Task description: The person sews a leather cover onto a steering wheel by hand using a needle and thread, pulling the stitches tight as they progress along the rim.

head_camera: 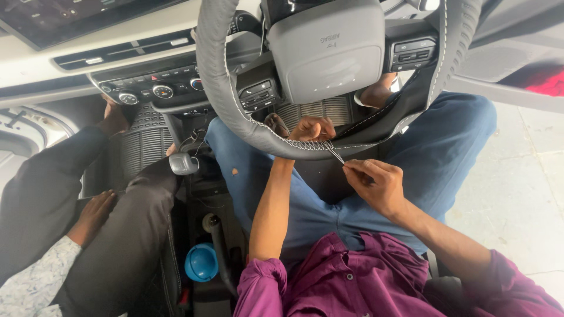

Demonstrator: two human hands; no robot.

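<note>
A steering wheel (pixel 217 88) wears a grey textured cover with white stitching along its inner seam. My left hand (pixel 311 128) grips the lower rim from behind, pinching the cover at the stitched seam. My right hand (pixel 376 185) sits just below the rim, fingers closed on a thin needle (pixel 336 155) that points up into the seam, with white thread (pixel 305 144) laced along the rim. I sit in the driver's seat in blue trousers (pixel 446 152) and a purple shirt.
Another person in dark trousers sits in the passenger seat, a hand (pixel 94 214) on the thigh. Between the seats are a gear knob (pixel 184 164), a handbrake lever (pixel 217 235) and a blue cap-like object (pixel 201 262). Dashboard controls (pixel 153 88) lie ahead; the open door shows pavement (pixel 517 194).
</note>
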